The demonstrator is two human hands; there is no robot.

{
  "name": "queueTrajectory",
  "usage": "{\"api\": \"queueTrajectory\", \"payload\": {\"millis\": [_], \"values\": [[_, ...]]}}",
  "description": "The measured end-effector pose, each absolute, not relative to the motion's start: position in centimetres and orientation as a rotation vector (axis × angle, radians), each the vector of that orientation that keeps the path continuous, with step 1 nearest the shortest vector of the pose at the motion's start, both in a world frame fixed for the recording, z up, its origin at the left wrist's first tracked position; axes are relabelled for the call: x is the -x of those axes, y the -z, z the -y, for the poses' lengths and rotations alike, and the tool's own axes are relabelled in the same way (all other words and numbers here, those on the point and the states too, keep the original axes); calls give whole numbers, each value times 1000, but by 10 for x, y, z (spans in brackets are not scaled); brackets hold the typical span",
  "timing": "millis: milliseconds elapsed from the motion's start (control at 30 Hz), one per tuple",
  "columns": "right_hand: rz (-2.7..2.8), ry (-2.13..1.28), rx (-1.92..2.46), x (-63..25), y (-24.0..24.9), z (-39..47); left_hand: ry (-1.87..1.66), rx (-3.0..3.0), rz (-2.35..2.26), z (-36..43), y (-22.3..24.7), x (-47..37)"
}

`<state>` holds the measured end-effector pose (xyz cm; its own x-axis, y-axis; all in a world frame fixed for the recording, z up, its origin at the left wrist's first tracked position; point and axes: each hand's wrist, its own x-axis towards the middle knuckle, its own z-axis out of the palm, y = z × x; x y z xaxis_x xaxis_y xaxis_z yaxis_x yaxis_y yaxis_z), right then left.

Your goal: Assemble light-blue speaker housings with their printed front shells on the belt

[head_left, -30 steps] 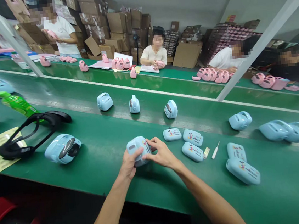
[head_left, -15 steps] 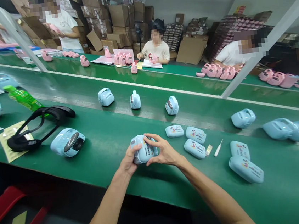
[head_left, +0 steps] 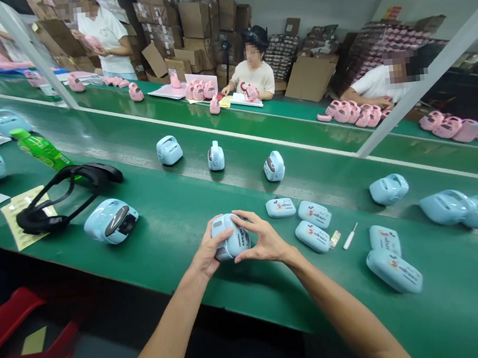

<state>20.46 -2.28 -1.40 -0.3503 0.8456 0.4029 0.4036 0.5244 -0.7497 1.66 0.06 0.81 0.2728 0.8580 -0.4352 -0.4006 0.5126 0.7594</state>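
Observation:
Both my hands hold a light-blue plastic housing [head_left: 231,242] printed with MICKEY, just above the green table's front part. My left hand [head_left: 208,252] grips its left end, thumb across the top. From the right, my right hand [head_left: 262,236] curls round it, with fingers on the upper edge and thumb on the lower. The underside is hidden. To the right lie several loose light-blue printed covers [head_left: 312,236], a small clear packet [head_left: 335,239] and a white-handled screwdriver [head_left: 350,237]. A light-blue housing with a handle and dark panel [head_left: 112,222] stands to the left.
A black head strap [head_left: 68,200] lies on a yellowish sheet [head_left: 23,216], near a green bottle [head_left: 42,149]. Several blue housings [head_left: 216,157] stand farther back. Co-workers [head_left: 253,66] sit or stand opposite with pink housings. A red chair [head_left: 20,338] is at lower left.
The view has shifted slightly. Both hands keep hold of the blue housing, which looks turned a little so more of its left end shows.

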Motion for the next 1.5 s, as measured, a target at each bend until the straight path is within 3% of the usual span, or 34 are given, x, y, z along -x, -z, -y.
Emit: {"api": "queueTrajectory", "payload": {"millis": [467,700,833,900,1000,1133,1333,1500], "values": [[1922,-708,1012,-198,2,24,-940,-647,-971,9,-19,-18],[1842,-889,1119,-197,-1,19,-981,-471,-931,1,-12,-28],[1311,-966,1248,-184,17,25,-1133,-439,-883,-4,-6,-30],[944,-1151,1197,-173,32,28,-1222,-472,-851,-5,2,-28],[827,-1522,990,-162,52,28,-1235,-697,-857,-11,21,-24],[789,-1335,1044,-170,73,20,-1170,-907,-851,-24,44,-18],[1120,-1026,1259,-183,106,14,-1348,-1026,-1180,-23,58,-31],[995,-822,1277,-168,100,4,-1484,-1191,-1271,-14,47,-38]]}}
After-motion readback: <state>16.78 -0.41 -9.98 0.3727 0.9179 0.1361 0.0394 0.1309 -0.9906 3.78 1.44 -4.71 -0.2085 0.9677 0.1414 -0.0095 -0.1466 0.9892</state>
